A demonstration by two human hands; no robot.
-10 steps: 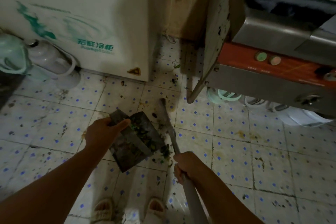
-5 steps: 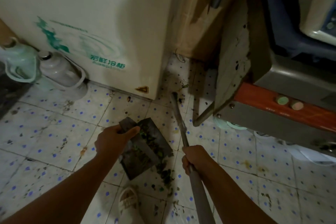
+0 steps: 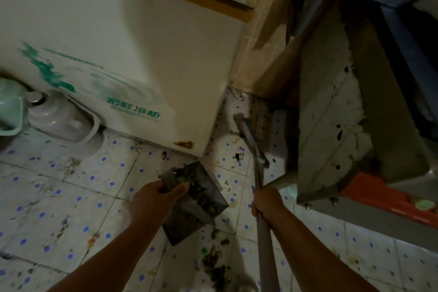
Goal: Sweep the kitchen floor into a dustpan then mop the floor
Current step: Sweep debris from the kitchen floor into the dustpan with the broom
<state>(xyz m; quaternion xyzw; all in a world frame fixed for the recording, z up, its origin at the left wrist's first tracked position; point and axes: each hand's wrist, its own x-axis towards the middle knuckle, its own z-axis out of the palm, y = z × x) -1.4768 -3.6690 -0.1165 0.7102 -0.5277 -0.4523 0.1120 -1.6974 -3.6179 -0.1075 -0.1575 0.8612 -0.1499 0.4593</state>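
hands point(image 3: 154, 199) on dustpan point(image 3: 201, 199), handle point(image 3: 266, 242)

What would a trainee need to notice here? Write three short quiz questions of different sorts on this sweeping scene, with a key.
1. True or false: the left hand holds the dustpan, which already has green scraps in it.
2. Multiple choice: the head of the long-handled tool held by the right hand reaches toward
A. the white jug
B. the gap between the white freezer and the metal stand
C. the person's feet
3. Fill in: loose debris lies on the tiled floor just ____ the dustpan, on the person's side.

Key: 1 true; 2 B; 3 below
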